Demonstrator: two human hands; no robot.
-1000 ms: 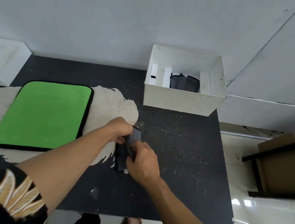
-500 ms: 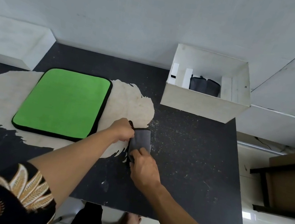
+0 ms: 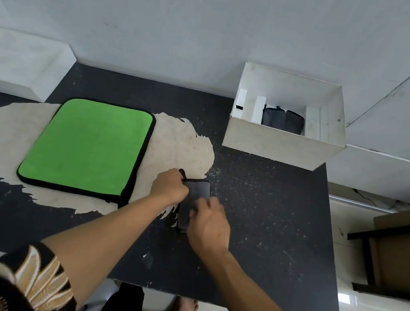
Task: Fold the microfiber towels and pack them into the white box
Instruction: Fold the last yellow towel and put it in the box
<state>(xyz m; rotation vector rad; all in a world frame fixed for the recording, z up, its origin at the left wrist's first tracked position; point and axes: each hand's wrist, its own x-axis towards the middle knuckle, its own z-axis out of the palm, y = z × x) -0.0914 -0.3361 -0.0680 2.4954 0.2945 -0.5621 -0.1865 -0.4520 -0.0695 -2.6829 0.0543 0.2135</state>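
Observation:
A small grey microfiber towel, folded narrow, lies on the black table near its middle. My left hand grips its far left corner, where a black loop sticks out. My right hand lies over the towel's near half with the fingers pressing down on it; the picture of this hand is blurred. A green towel with black edging lies flat to the left. The white box stands at the back right, with two folded grey towels upright inside.
The black table has a worn beige patch under the green towel. A white block sits at the back left against the wall. A dark frame with a brown carton stands on the tiled floor at the right.
The view has shifted a little. My right hand has slid along the grey towel, which now lies flatter on the table. My left hand stays at the towel's corner.

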